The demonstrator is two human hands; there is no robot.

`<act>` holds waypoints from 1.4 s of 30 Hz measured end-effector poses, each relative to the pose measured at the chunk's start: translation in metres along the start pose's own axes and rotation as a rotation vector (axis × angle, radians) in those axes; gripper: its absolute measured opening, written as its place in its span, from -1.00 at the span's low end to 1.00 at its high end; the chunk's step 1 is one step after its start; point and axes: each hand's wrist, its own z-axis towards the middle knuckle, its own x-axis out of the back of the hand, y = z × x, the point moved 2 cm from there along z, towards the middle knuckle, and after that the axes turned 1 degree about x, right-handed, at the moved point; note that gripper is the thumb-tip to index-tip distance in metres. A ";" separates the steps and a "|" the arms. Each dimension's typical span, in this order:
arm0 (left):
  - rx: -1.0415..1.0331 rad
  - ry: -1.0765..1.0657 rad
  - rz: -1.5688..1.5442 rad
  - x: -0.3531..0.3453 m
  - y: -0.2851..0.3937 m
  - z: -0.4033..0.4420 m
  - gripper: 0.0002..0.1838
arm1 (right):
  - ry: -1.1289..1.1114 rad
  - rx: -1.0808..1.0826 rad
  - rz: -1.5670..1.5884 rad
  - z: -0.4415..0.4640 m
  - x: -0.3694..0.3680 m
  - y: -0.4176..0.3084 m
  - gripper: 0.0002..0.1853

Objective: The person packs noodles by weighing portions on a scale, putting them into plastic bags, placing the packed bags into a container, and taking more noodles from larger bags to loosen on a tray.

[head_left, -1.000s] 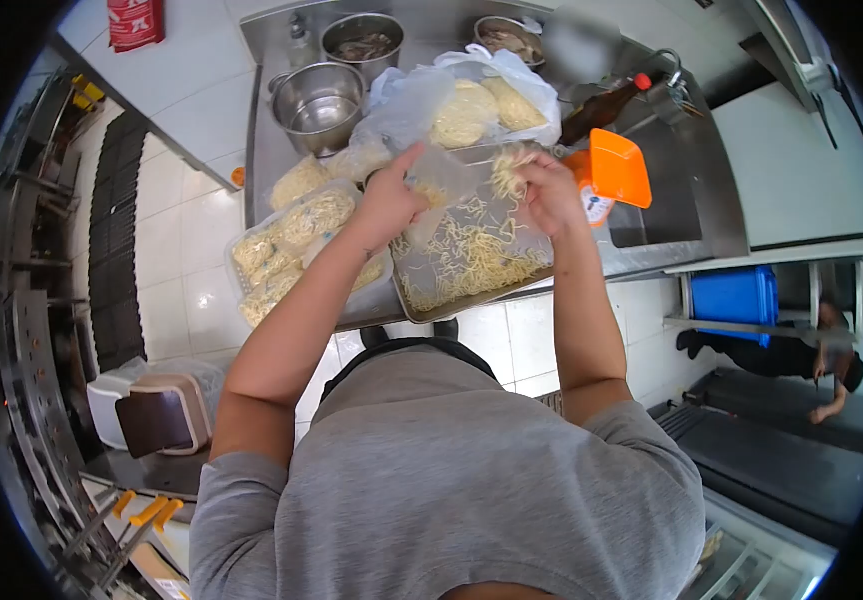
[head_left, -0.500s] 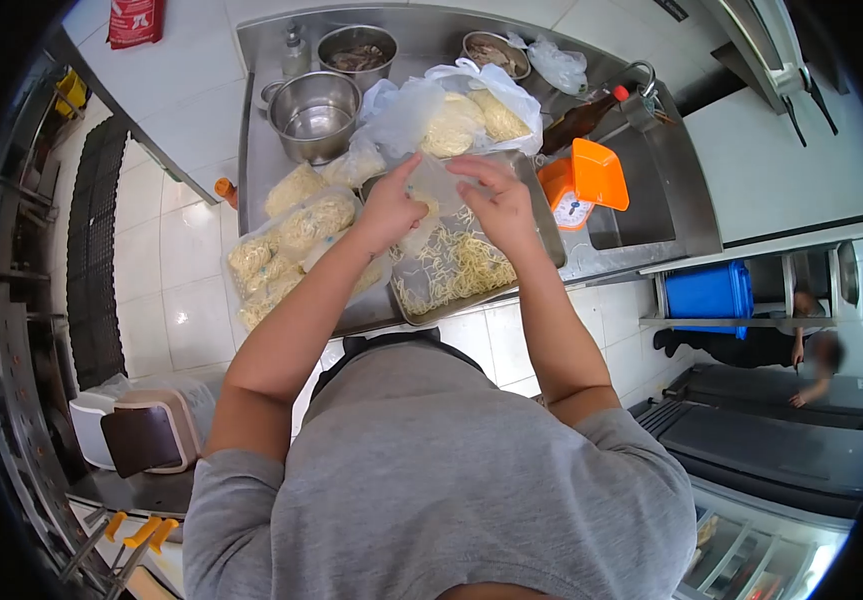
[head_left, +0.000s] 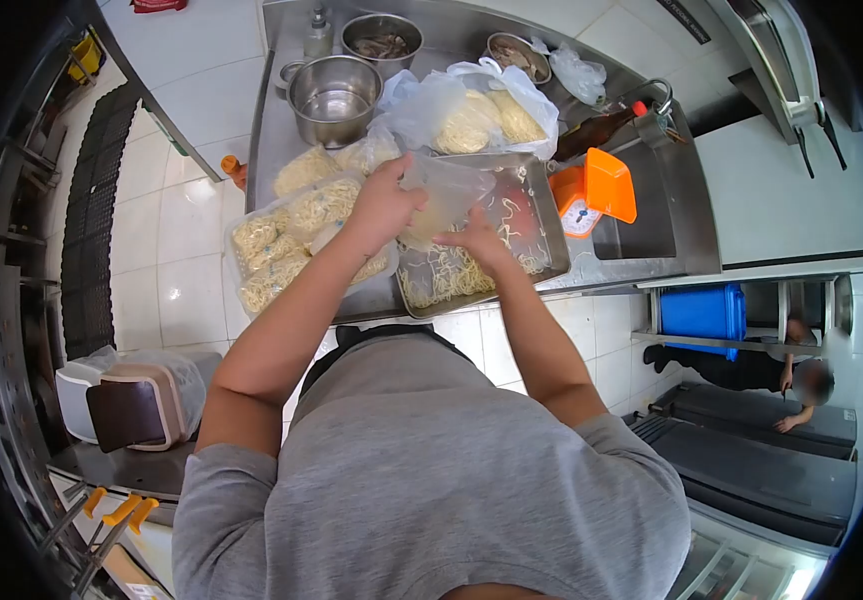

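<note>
My left hand [head_left: 387,206] grips a clear plastic bag [head_left: 451,184] by its left side, and the bag hangs over a metal tray [head_left: 548,215]. Loose yellowish noodles [head_left: 451,278] lie spread in that tray. Just below the bag is my right hand [head_left: 479,243], its thumb and fingers apart, over the noodles; I cannot tell whether it touches the bag. Left of my left hand stands a clear plastic container [head_left: 241,262] filled with several bagged noodle portions [head_left: 319,205].
Behind the tray sits a white plastic bag [head_left: 549,113] of noodles. An orange scale [head_left: 571,190] stands right of the tray, beside the sink [head_left: 636,225] and a brown bottle [head_left: 591,131]. A steel pot [head_left: 334,103] is at back left. Another person [head_left: 751,355] is far right.
My right hand has come down from the bag's upper edge toward the noodles. My left hand keeps hold of the bag, which now spreads more to the right. The view has shifted slightly.
</note>
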 end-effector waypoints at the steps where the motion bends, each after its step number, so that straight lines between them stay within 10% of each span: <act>1: 0.005 -0.009 -0.018 0.000 0.005 -0.004 -0.34 | -0.004 -0.063 0.076 0.012 -0.012 0.009 -0.26; 8: 0.102 0.201 -0.169 0.036 0.031 -0.021 -0.21 | 0.282 -0.014 0.418 0.021 -0.007 -0.072 -0.76; 11: 0.644 -0.236 -0.642 0.028 0.036 -0.021 -0.20 | 0.200 0.353 0.204 -0.005 0.005 -0.113 -0.81; 14: 0.385 -0.415 -0.745 0.012 0.003 -0.001 -0.31 | 0.384 1.016 -0.468 -0.019 -0.002 -0.132 -0.85; 20: -0.065 -0.188 -0.350 -0.020 0.006 -0.013 -0.54 | 0.380 0.133 0.123 -0.012 0.015 -0.113 -0.83; 23: -0.094 -0.219 -0.293 -0.021 0.008 -0.026 -0.59 | 0.345 0.099 0.273 -0.014 0.016 -0.121 -0.72; 25: -0.095 -0.293 -0.327 -0.019 0.012 -0.032 -0.58 | 0.660 0.679 -0.302 -0.012 0.020 -0.135 -0.70; 27: -0.119 -0.370 -0.223 -0.014 0.011 -0.033 -0.54 | 0.669 0.765 -0.482 -0.013 0.016 -0.131 -0.71; 29: -0.032 -0.454 -0.299 -0.011 0.009 -0.042 -0.50 | 0.398 0.365 -0.269 -0.013 0.017 -0.113 -0.73; 34: 0.447 -0.540 -0.720 -0.004 0.027 -0.069 -0.42 | 0.498 0.554 -0.545 -0.020 0.014 -0.120 -0.79; 38: 0.292 -0.225 -0.865 -0.012 0.030 -0.068 -0.45 | 0.525 0.812 -0.595 -0.034 -0.016 -0.140 -0.84; 42: 0.029 -0.079 -0.603 -0.003 0.012 -0.065 -0.46 | 0.345 0.323 -0.027 -0.024 -0.020 -0.138 -0.80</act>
